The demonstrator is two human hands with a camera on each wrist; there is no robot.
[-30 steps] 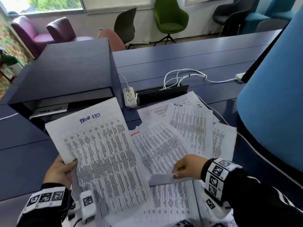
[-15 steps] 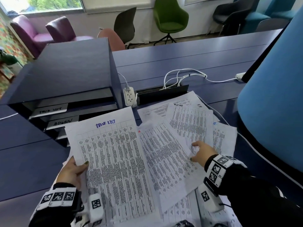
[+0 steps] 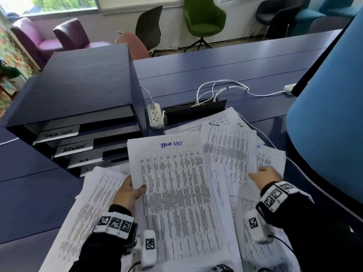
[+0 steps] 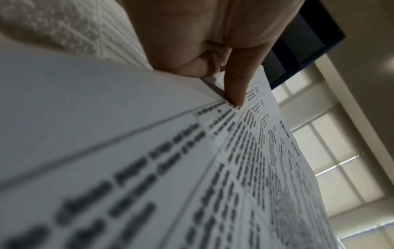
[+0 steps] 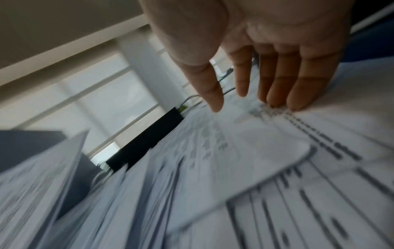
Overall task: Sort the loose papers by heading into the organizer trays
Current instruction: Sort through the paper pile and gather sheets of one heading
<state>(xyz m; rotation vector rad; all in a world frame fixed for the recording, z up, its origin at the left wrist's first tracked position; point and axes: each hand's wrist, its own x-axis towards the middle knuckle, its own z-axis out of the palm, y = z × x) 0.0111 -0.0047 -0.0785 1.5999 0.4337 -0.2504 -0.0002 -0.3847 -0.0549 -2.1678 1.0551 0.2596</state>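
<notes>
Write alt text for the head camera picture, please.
A person's left hand holds up a sheet headed "TASK LIST" before a dark organizer with labelled trays, while the right hand rests open-fingered on loose papers spread over a blue desk.

- The sheets are thin white matt paper with dense black print; one bears a heading in blue ink.
- The organizer looks like smooth, matt dark-blue board; its tray labels are pale card, handwritten.
- The surface is matt blue with faint seams.
- The power strip and cables are glossy white plastic.
- The sleeves are black cloth; the wristbands are white with printed black markers.
- The green chair is upholstered in cloth.
</notes>
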